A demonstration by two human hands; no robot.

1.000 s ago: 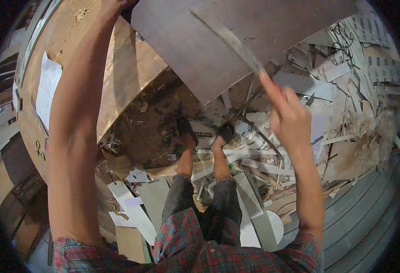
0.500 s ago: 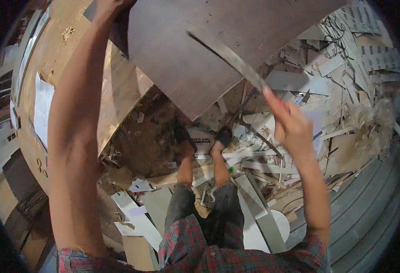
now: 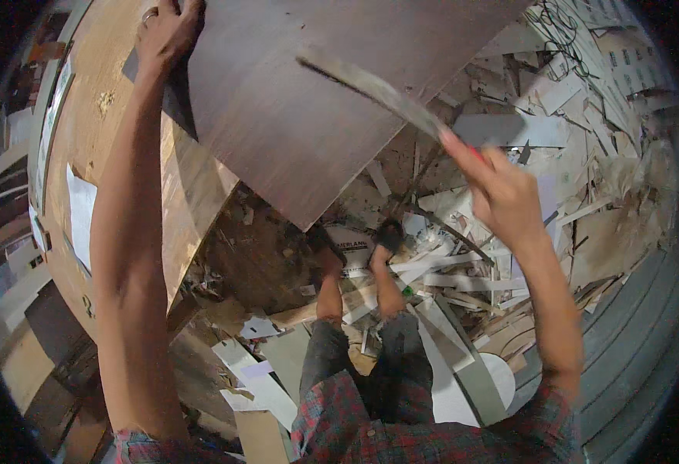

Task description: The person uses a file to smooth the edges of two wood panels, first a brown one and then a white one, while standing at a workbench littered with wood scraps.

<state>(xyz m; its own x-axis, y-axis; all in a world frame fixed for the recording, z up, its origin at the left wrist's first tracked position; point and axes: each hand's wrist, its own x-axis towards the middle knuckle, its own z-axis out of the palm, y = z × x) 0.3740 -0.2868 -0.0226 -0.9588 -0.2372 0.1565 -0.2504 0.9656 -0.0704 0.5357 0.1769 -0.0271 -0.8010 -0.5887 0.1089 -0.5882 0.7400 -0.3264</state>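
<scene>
My left hand (image 3: pixel 168 39) is at the upper left, its fingers closed over the edge of a large brown laminated board (image 3: pixel 277 131). One corner of that board hangs down toward my feet. In my right hand (image 3: pixel 509 193) is a long, flat, straight-bladed tool (image 3: pixel 378 93) with a red handle. My index finger lies along its handle. The blade slants up and left over the board's right side; it is smeared by motion, so I cannot tell whether it touches the board or what its edge is like.
Under the board, a light wooden worktop (image 3: pixel 107 147) carries a white paper (image 3: pixel 82 216) and a little sawdust. Offcuts and strips (image 3: pixel 463 282) litter the floor around my feet. Black cables (image 3: pixel 563 31) lie at the upper right; ridged grey panels (image 3: pixel 625 356) lie at the lower right.
The whole view has shifted, bringing more of my left hand into the picture. My right hand still holds the tool, its blade at a similar slant over the board.
</scene>
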